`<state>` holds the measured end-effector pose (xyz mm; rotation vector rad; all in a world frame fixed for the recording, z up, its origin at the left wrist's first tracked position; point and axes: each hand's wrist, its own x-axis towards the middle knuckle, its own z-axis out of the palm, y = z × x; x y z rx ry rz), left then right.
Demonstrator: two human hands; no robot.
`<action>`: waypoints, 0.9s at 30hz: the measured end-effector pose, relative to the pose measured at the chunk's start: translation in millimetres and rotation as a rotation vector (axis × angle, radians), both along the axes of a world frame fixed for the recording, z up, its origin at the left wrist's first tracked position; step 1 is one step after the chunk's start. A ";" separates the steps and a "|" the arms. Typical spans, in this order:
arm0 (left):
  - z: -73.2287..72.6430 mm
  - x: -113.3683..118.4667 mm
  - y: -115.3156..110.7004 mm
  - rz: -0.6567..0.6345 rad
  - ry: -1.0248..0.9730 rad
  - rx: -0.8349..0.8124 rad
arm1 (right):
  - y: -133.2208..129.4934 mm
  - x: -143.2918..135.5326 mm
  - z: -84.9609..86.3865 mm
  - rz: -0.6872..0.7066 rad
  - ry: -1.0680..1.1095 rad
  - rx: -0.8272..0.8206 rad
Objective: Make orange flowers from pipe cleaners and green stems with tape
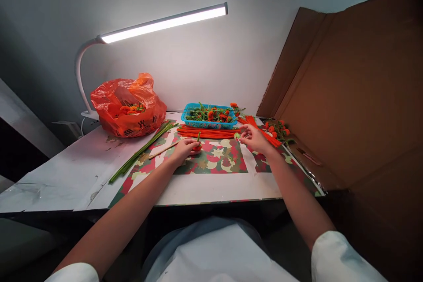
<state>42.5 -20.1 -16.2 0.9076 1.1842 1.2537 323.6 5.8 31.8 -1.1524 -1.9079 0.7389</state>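
Note:
My left hand (pixel 185 150) is closed on a small orange flower (pixel 197 146), whose short green stem points up. A pale green leaf-like piece (pixel 237 135) is pinched between the fingertips of my right hand (pixel 254 138). Both hands are a little above the patterned mat. Just behind them lies a bundle of orange-red stems (pixel 208 132), perhaps pipe cleaners. A second orange bundle (pixel 275 140) spreads out beside my right hand. Near my left hand a thin tan stick (pixel 161 151) rests on the mat.
A blue basket (pixel 187 122) with orange flowers stands at the back. Left of it are green stems (pixel 139 155) and a red plastic bag (pixel 145 119) holding flowers. More orange flowers (pixel 277 129) lie right, by a cardboard wall (pixel 357 88). A lamp (pixel 165 23) hangs overhead.

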 end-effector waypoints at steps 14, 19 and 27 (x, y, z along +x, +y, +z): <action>-2.4 -6.0 6.3 0.201 0.033 0.065 | -41.8 -60.5 1.8 0.409 0.677 -0.665; -7.7 -11.2 12.0 0.252 -0.062 0.173 | -42.6 -107.0 -37.6 0.479 0.921 -0.965; -5.9 -10.6 13.8 0.274 -0.085 0.137 | -1.8 -79.5 -67.8 0.216 1.030 -0.828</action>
